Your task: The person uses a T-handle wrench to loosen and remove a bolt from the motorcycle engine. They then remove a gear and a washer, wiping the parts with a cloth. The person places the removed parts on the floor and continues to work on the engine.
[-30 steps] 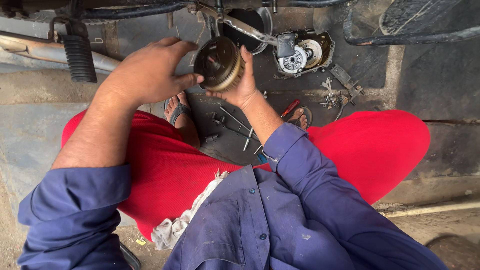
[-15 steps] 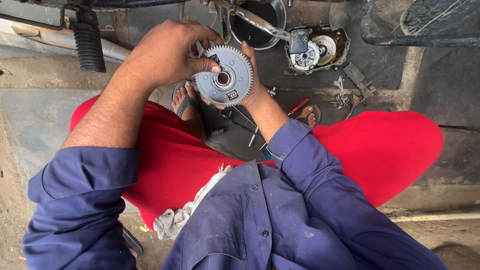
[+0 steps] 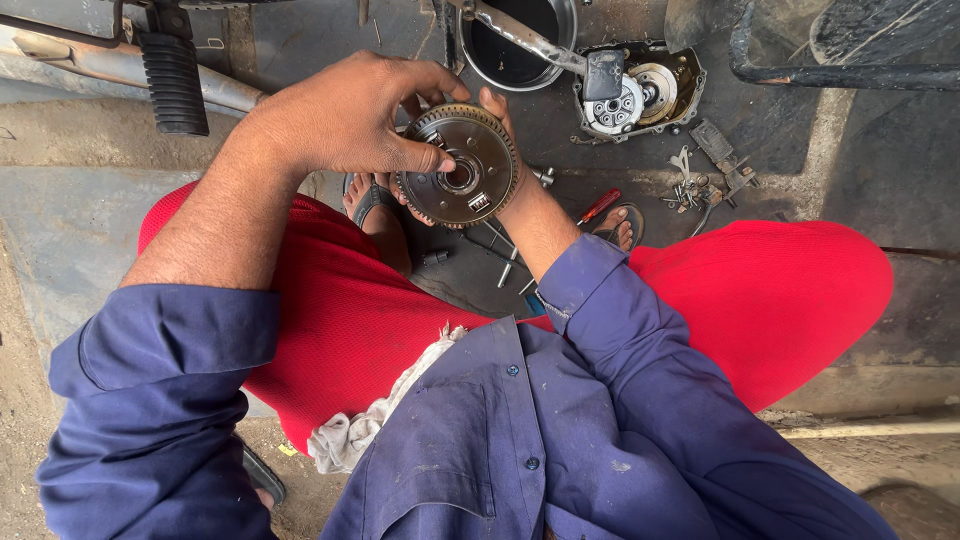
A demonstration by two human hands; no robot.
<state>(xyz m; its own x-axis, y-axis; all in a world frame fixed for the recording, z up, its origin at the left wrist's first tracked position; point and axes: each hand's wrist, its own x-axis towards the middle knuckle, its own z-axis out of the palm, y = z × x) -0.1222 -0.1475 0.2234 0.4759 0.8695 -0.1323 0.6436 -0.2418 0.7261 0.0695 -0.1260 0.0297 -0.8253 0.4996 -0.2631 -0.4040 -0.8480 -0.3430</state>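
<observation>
A round, greasy metal clutch gear (image 3: 462,167) with teeth around its rim is held up in front of me, its flat face toward the camera. My right hand (image 3: 505,175) cups it from behind and below, fingertips showing over its top edge. My left hand (image 3: 350,112) comes over from the left, thumb and fingers pressed on the gear's face near the centre hole. Both arms wear blue sleeves above red trousers.
On the dirty floor lie loose bolts and tools, a red-handled screwdriver (image 3: 600,206), a dark oil-filled pan (image 3: 517,38) and an opened engine part (image 3: 632,95) with a kick lever. A rubber footrest (image 3: 174,80) sticks out at top left. A rag (image 3: 370,420) lies on my lap.
The gear was turned from edge-on to face-on and lowered slightly toward me. My left hand shifted from covering its side to pressing on its face.
</observation>
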